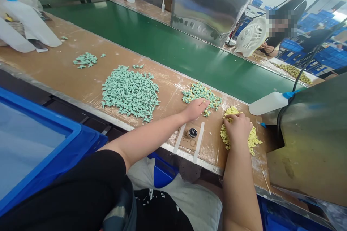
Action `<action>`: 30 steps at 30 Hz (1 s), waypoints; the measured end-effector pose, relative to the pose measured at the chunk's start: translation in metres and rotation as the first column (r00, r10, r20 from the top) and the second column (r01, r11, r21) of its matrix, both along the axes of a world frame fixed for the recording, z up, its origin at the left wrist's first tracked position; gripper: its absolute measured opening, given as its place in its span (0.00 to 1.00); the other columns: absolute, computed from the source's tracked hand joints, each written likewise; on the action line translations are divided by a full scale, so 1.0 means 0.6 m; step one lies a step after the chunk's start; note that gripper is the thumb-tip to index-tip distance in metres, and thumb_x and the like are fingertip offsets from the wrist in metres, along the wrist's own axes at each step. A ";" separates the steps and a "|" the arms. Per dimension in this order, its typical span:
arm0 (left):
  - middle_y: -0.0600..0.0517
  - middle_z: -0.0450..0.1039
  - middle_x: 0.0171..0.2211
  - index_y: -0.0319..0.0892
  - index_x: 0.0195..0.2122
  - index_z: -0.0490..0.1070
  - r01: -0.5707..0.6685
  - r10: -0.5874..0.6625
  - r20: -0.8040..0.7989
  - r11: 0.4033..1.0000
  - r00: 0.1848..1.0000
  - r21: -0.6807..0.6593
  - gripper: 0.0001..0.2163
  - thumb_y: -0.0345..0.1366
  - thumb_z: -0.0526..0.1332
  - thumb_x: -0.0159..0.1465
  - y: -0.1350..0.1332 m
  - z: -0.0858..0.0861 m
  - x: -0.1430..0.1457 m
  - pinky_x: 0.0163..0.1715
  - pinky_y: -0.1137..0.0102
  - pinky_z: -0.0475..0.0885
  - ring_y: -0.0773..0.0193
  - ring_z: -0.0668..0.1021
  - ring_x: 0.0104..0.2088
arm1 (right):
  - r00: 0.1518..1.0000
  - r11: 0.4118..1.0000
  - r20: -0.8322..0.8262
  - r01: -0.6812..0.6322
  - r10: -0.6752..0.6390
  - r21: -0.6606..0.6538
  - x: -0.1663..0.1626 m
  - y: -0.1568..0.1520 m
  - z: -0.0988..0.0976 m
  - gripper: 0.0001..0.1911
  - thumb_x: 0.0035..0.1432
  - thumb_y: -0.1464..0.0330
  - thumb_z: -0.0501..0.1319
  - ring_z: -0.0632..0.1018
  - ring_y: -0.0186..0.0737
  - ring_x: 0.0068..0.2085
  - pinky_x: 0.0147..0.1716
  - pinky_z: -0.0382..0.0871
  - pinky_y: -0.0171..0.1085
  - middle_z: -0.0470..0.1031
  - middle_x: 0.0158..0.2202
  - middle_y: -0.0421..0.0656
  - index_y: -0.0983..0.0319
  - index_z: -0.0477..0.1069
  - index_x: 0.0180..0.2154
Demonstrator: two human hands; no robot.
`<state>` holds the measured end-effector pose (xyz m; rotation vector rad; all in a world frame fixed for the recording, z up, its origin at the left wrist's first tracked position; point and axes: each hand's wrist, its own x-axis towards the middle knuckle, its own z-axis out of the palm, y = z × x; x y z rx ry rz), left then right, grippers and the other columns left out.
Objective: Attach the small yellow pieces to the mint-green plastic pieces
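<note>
My left hand (pixel 195 109) is closed, its fingertips at the near edge of a pile of small green star-like pieces with yellow parts on them (pixel 200 92). What those fingers hold is too small to make out. Over a heap of small yellow pieces (pixel 253 139), my right hand (pixel 239 127) points down with thumb and forefinger pinched together. Anything in that pinch cannot be made out. Between my forearms a small round pot with a dark top (pixel 192 133) stands on the brown work surface, flanked by two strips of white tape (pixel 199 141).
A big pile of plain green pieces (pixel 130 92) and a smaller one (pixel 85 60) lie to the left. Behind runs a green conveyor belt (pixel 151 39). A white bottle (pixel 268 103) lies at right beside a metal panel (pixel 311 140). Across the belt are a fan (pixel 251 36) and a person.
</note>
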<state>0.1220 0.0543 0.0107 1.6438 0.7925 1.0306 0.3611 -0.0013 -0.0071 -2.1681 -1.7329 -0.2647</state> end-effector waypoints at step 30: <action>0.54 0.68 0.31 0.43 0.31 0.65 0.192 -0.159 -0.213 0.970 0.964 0.146 0.19 0.50 0.49 0.75 0.012 -0.005 -0.002 0.38 0.69 0.64 0.64 0.72 0.35 | 0.854 0.770 -0.121 -0.385 0.506 0.509 -0.117 -0.011 0.025 0.14 0.70 0.57 0.62 0.78 0.47 0.40 0.43 0.66 0.46 0.78 0.35 0.46 0.58 0.78 0.37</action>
